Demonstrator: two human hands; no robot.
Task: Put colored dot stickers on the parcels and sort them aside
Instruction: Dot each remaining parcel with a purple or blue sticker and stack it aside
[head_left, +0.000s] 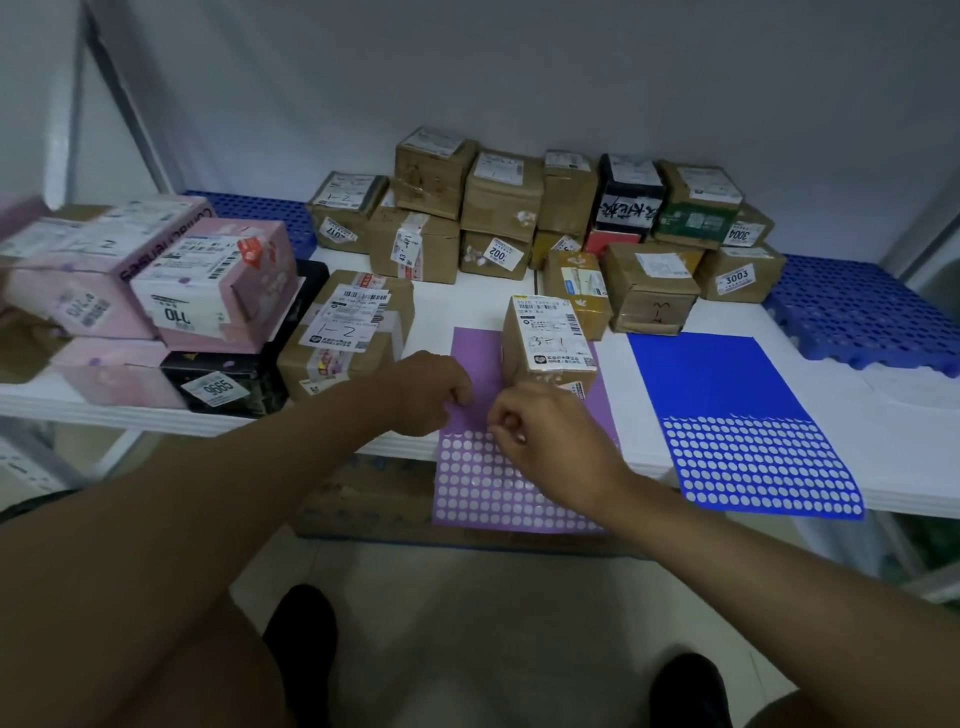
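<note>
Left hand: the left hand (434, 392) has its fingers curled and its fingertips pressed on the purple sticker sheet (498, 483).
Right hand: the right hand (545, 441) has thumb and forefinger pinched together at the sheet's dot rows; whether a dot is between them cannot be told.
Purple sticker sheet: lies on the white counter (649, 447), its near end overhanging the front edge.
Parcel marked 3-1: the brown parcel (550, 338) stands on the far end of the purple sheet, just beyond both hands.
Blue sticker sheet: the blue sheet (737, 415) lies to the right, apart from the hands.
Other parcels: stacked brown boxes (498, 208) along the back; pink boxes (156, 270) to the left.
</note>
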